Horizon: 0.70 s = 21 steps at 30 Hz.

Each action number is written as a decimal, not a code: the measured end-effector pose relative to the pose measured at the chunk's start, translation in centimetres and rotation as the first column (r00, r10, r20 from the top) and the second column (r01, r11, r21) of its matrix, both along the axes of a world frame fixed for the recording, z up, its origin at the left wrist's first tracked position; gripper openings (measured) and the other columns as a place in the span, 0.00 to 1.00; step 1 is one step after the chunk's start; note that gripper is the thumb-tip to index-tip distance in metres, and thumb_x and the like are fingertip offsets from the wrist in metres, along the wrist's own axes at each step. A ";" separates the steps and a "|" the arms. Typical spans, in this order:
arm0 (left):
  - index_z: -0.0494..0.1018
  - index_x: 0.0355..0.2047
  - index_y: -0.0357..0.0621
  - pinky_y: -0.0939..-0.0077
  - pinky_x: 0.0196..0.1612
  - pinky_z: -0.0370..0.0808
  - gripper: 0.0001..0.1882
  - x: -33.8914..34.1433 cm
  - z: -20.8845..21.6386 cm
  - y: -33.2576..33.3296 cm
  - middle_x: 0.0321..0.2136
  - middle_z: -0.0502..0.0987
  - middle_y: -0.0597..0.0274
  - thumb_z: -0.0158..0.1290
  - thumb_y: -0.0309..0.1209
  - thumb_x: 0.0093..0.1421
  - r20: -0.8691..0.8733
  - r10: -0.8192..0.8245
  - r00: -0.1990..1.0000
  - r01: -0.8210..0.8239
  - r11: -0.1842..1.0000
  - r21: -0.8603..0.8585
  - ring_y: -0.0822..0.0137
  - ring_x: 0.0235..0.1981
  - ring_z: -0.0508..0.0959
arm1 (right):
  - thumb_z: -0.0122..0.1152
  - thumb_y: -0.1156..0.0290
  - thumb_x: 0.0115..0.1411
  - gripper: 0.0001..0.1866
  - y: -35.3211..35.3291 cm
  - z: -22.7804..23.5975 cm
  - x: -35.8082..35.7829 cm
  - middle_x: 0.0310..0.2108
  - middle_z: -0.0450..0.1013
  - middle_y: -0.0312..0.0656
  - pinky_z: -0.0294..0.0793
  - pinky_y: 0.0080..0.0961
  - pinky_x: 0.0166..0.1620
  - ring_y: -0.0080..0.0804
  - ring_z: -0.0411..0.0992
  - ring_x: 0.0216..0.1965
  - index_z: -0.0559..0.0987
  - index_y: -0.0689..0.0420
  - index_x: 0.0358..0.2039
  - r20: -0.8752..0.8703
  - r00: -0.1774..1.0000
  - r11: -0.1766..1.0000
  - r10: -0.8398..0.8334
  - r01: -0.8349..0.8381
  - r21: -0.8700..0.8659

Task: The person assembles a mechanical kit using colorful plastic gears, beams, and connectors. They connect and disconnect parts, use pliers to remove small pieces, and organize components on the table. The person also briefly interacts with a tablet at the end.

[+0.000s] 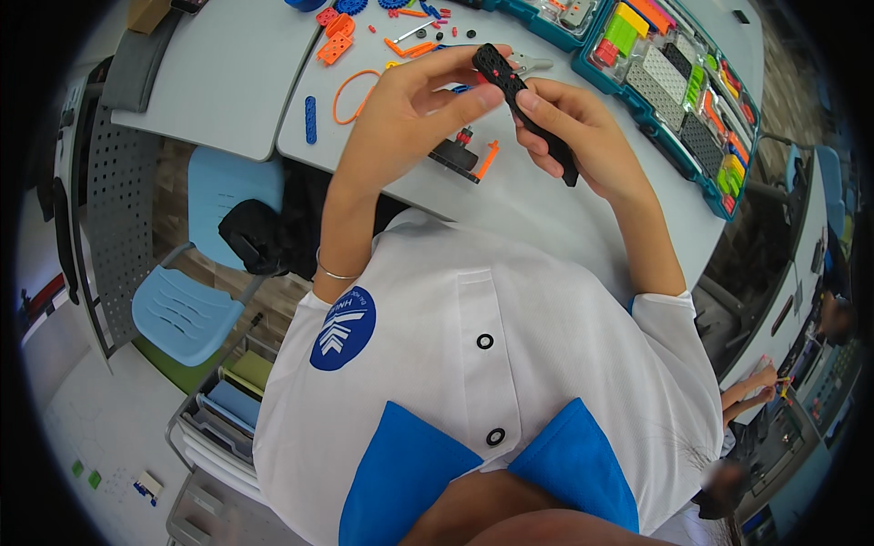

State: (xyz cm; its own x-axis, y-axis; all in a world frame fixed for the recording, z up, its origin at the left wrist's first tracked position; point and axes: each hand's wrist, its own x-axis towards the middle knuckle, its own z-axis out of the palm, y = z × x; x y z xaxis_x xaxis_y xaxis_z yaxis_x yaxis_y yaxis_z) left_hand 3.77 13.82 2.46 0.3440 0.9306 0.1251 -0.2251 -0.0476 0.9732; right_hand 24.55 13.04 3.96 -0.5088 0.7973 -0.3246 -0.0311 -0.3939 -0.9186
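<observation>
A long black building-kit beam with holes slants above the table edge, small red pegs showing near its upper part. My right hand is closed round its lower half, thumb on top. Beside the upper end is my left hand, its thumb tip against the beam at a red peg and its fingers reaching behind. Below the hands, a black part with a red piece and an orange bracket rests on the table, partly hidden by my left hand. A grey tool lies behind the beam.
A teal case of sorted coloured parts stands at the right. Loose orange pieces, blue gears, an orange ring and a blue beam lie at the left. Blue chairs are left of me; other people sit at the right.
</observation>
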 end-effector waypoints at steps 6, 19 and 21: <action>0.78 0.46 0.33 0.75 0.46 0.78 0.18 0.5 -0.2 -0.2 0.38 0.82 0.58 0.64 0.28 0.57 0.011 0.057 0.998 -0.057 0.997 -0.046 0.70 0.39 0.80 | 0.53 0.53 0.68 0.19 0.1 0.3 0.4 0.18 0.64 0.27 0.53 0.12 0.18 0.11 0.57 0.13 0.71 0.55 0.27 -0.203 0.976 0.977 0.080 -0.117 -0.176; 0.77 0.46 0.31 0.76 0.44 0.77 0.17 0.5 -0.3 -0.7 0.35 0.81 0.56 0.62 0.29 0.59 -0.020 0.081 0.997 -0.082 0.994 -0.071 0.70 0.37 0.80 | 0.52 0.53 0.69 0.20 -0.3 0.5 -0.1 0.17 0.63 0.27 0.49 0.12 0.16 0.10 0.54 0.12 0.70 0.55 0.26 -0.120 0.992 0.991 0.032 -0.047 -0.127; 0.77 0.46 0.31 0.76 0.42 0.75 0.17 0.6 -0.3 -0.9 0.33 0.81 0.59 0.60 0.32 0.61 -0.028 0.096 0.995 -0.097 0.994 -0.041 0.71 0.33 0.78 | 0.52 0.53 0.69 0.20 -0.3 0.1 0.2 0.17 0.63 0.27 0.50 0.12 0.15 0.10 0.54 0.12 0.70 0.55 0.26 -0.227 0.973 0.967 0.033 -0.089 -0.239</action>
